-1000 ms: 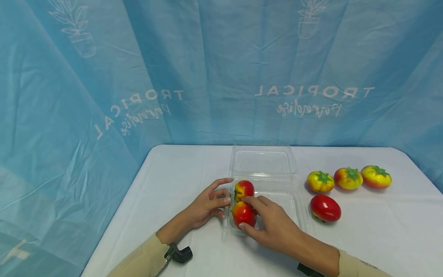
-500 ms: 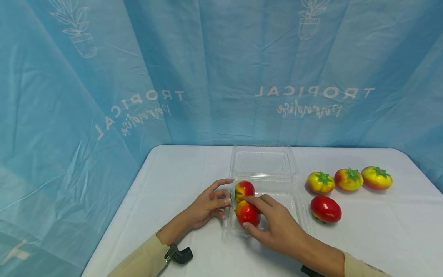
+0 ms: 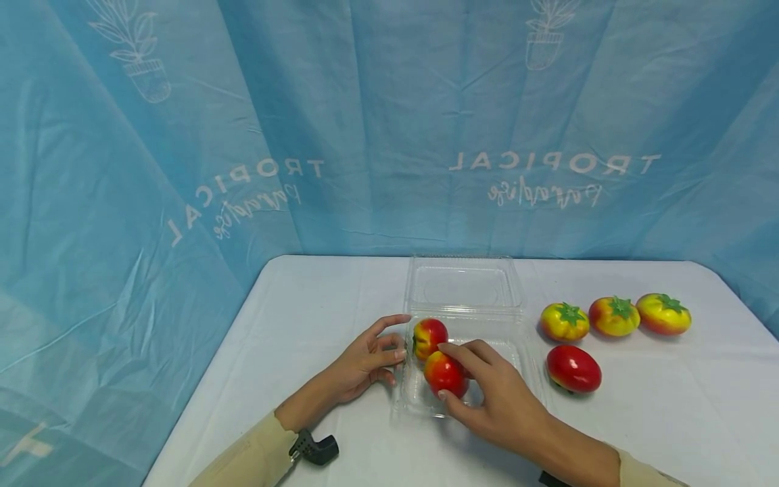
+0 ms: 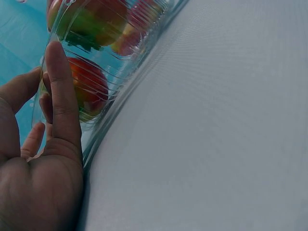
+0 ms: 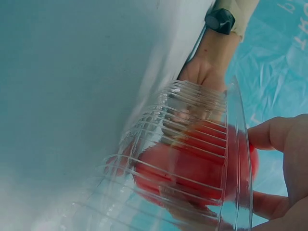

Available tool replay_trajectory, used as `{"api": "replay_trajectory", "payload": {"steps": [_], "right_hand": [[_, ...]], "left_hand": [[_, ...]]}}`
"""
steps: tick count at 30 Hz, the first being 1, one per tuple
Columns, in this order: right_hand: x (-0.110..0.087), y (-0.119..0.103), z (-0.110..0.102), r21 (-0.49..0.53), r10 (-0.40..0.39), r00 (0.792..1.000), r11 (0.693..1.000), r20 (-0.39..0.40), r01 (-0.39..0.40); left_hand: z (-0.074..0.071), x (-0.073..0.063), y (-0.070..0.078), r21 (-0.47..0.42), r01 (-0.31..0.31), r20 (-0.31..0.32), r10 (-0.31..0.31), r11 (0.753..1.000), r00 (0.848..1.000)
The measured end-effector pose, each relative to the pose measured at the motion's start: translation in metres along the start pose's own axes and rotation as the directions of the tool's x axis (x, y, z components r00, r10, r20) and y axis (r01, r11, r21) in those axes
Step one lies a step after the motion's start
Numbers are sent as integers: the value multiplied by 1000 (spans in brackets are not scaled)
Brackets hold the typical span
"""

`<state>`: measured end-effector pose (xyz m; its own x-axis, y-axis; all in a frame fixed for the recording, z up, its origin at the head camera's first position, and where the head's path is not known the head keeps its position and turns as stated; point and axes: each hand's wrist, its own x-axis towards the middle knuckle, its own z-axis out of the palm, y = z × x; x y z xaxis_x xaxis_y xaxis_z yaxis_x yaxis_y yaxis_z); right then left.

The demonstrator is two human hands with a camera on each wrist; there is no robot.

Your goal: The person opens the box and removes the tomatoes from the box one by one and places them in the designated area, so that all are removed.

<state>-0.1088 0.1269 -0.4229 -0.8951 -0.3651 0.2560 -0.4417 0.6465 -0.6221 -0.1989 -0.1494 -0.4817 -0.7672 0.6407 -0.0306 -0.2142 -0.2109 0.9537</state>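
Observation:
A clear plastic clamshell box point(image 3: 508, 355) lies with its lid point(image 3: 462, 283) folded back. Inside, a red and yellow tomato-like fruit point(image 3: 429, 336) sits at the back left. My right hand point(image 3: 496, 399) grips a second such fruit point(image 3: 444, 374) between thumb and fingers, close in front of the first. At the box's left side, my left hand point(image 3: 362, 365) touches the rim with extended fingers. The left wrist view shows fruit point(image 4: 89, 86) through the ribbed wall. In the right wrist view, the wall partly covers the held fruit point(image 5: 183, 168).
Yellow and red fruit with green tops, one point(image 3: 564, 322) beside another point(image 3: 615, 316) and a third point(image 3: 665, 314), stand on the white table point(image 3: 316, 304) at right. A red fruit point(image 3: 573, 368) lies before them. A blue curtain point(image 3: 389, 135) hangs behind.
My right hand has moved the gripped fruit a little to the right inside the box, away from its left wall. The left hand and the box have stayed in place.

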Motion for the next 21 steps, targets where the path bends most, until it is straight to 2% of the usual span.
{"api": "replay_trajectory", "payload": {"steps": [7, 21], "right_hand": [[-5, 2, -6, 13, 46, 999, 999, 13, -46], [-11, 2, -14, -6, 62, 998, 998, 0, -62]], "left_hand": [[1, -1, 1, -3, 9, -10, -9, 1000, 1000], [-1, 1, -1, -16, -1, 2, 1, 1000, 1000]]}}
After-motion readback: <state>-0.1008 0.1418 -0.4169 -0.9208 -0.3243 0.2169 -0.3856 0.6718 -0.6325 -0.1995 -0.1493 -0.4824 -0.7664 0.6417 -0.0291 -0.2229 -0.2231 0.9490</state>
